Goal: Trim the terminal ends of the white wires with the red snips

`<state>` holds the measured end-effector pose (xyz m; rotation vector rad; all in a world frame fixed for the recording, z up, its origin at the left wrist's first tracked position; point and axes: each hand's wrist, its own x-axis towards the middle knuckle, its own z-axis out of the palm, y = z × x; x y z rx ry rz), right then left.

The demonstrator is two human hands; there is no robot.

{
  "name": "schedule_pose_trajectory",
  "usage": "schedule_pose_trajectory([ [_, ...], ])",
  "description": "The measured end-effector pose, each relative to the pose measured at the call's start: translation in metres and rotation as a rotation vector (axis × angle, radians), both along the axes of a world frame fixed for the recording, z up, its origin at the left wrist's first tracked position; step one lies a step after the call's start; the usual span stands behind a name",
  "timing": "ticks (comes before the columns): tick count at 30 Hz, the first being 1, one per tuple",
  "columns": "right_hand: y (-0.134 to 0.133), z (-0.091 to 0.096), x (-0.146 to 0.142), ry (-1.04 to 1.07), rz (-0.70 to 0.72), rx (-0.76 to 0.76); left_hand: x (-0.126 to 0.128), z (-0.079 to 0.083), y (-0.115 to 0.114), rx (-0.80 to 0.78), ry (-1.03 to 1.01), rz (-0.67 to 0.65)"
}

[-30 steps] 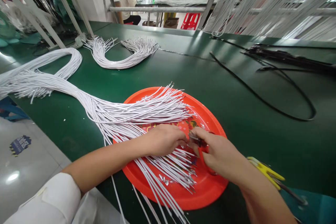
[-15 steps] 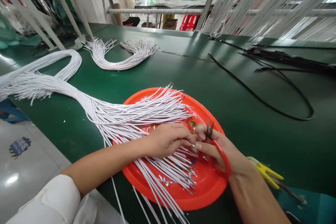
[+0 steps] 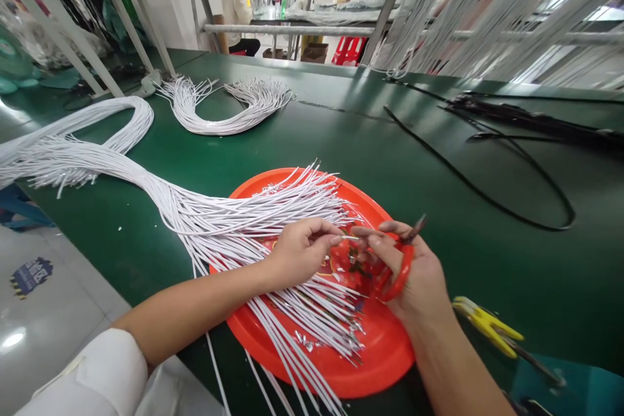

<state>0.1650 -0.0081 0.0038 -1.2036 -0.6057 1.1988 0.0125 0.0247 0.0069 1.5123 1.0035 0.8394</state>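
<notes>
Over a red round tray [image 3: 385, 364], my left hand [image 3: 303, 252] pinches one white cord [image 3: 348, 237] near its end. Facing it, my right hand [image 3: 422, 273] has red-handled scissors [image 3: 400, 273] looped on its fingers, the blades pointing up and away from the cord. My right fingertips are close to the cord's tip; whether they touch it I cannot tell. A thick bundle of white cords [image 3: 234, 211] crosses the tray from the left, and some run out over its near edge. Small silvery scraps [image 3: 305, 340] lie on the tray.
The green table [image 3: 322, 136] carries a curved bundle of white cords [image 3: 219, 123] farther back and another looped bundle [image 3: 131, 114] at left. Black cords [image 3: 531, 114] lie at right. Yellow-handled snips [image 3: 487, 325] rest beside my right forearm. A person [image 3: 234, 6] sits beyond the table.
My hands have drawn apart, exposing the cord's end between them. The scissors in my right hand have turned, their blades now slanting to the right.
</notes>
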Motion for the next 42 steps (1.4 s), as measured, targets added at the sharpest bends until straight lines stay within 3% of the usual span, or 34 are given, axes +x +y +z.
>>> schedule_pose_trajectory([
  [4, -0.005, 0.004, -0.009, -0.195, -0.001, 0.05, 0.001, -0.003, 0.0, -0.012, -0.031, -0.005],
  [9, -0.01, 0.003, -0.02, -0.506, -0.162, 0.133, 0.001, 0.0, -0.001, 0.081, -0.019, -0.017],
  [17, -0.012, 0.008, -0.024, -0.425, -0.163, 0.04, -0.002, -0.003, 0.001, 0.561, 0.144, 0.053],
  [21, -0.013, 0.012, -0.026, -0.488, -0.169, 0.064, -0.003, -0.007, 0.002, 0.663, 0.157, 0.027],
  [27, -0.013, 0.011, -0.018, -0.44, -0.178, 0.134, -0.003, -0.003, 0.002, 0.5, 0.17, 0.043],
  [31, -0.005, 0.001, -0.001, -0.56, -0.268, -0.009, -0.001, -0.001, 0.003, 0.295, 0.111, 0.087],
  [35, 0.001, -0.009, 0.009, -0.84, -0.226, -0.143, 0.0, -0.003, 0.002, 0.135, 0.04, 0.067],
  [42, -0.005, 0.001, -0.011, -0.482, -0.093, 0.082, 0.001, -0.004, 0.001, 0.04, -0.004, 0.029],
])
